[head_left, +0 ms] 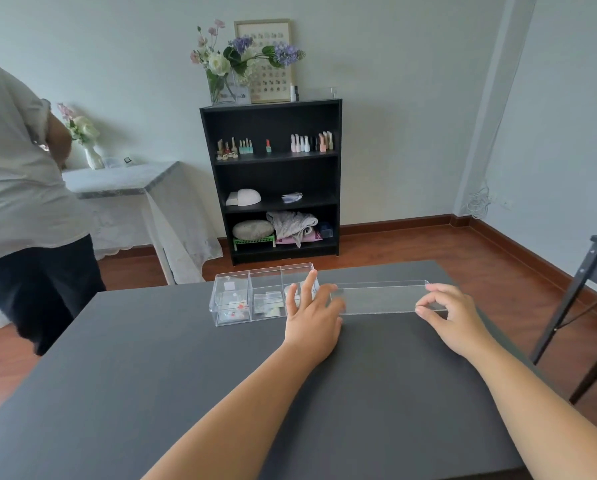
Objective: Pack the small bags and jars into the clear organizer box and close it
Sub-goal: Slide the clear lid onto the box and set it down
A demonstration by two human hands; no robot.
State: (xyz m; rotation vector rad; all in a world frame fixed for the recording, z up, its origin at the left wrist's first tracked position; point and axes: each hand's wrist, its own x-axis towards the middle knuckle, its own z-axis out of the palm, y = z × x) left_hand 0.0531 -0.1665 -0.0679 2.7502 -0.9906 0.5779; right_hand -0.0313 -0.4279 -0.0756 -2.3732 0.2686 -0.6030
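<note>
1. A clear organizer box with three compartments sits toward the far edge of a dark grey tabletop. Its left and middle compartments hold small bags and tiny items; a white jar shows in the right one.
2. The box's clear lid lies off the box, just to its right, on the tabletop.
3. The left hand rests with spread fingers over the box's right end and the lid's left end, grasping nothing.
4. The right hand pinches the lid's right end between thumb and fingers.
5. Behind stands a black bookshelf of nail polish bottles, with flowers on top. A person in a grey shirt stands at the left.
</note>
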